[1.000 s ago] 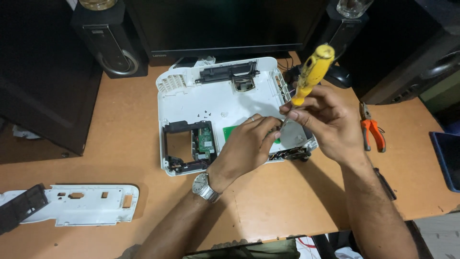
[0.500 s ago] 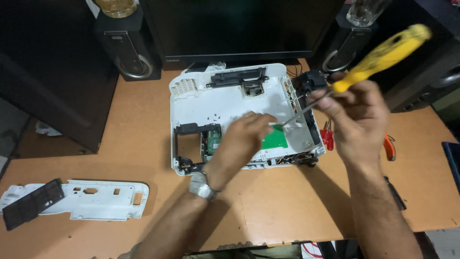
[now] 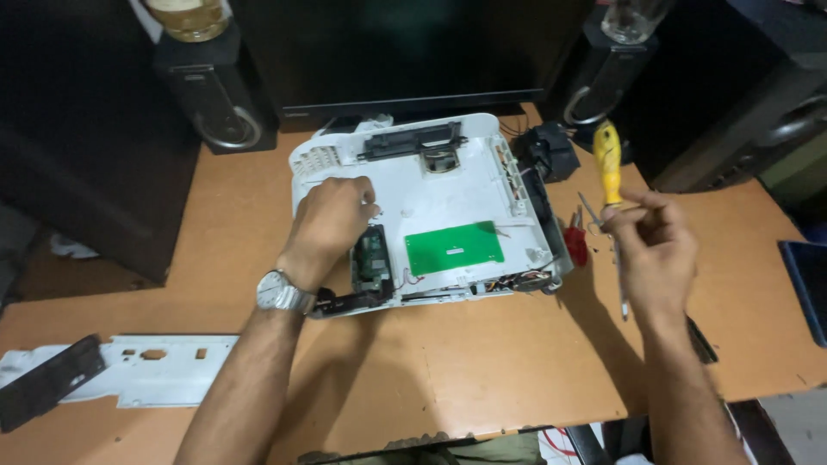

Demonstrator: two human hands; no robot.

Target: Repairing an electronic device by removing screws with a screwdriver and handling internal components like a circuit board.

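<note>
An opened white device casing [image 3: 448, 194] lies on the wooden desk [image 3: 465, 370], showing a green circuit board [image 3: 454, 248] and a black part at its top. My left hand [image 3: 332, 224], with a wristwatch, rests closed on the casing's left side; whether it holds anything is hidden. My right hand [image 3: 650, 245] hovers to the right of the casing, gripping a yellow-handled screwdriver [image 3: 608, 164] with the handle pointing up and the thin metal shaft running down past the fingers.
A detached white panel with a black piece [image 3: 121, 375] lies at the desk's left. A dark monitor [image 3: 388, 52] and two black speakers [image 3: 211, 95] stand behind. Red-handled pliers [image 3: 575, 241] lie beside the casing's right edge. A black block [image 3: 548, 151] sits at its top right.
My right hand pulled the screwdriver away from the casing to the right and turned its handle upright. My left hand shifted from the casing's middle to its left side.
</note>
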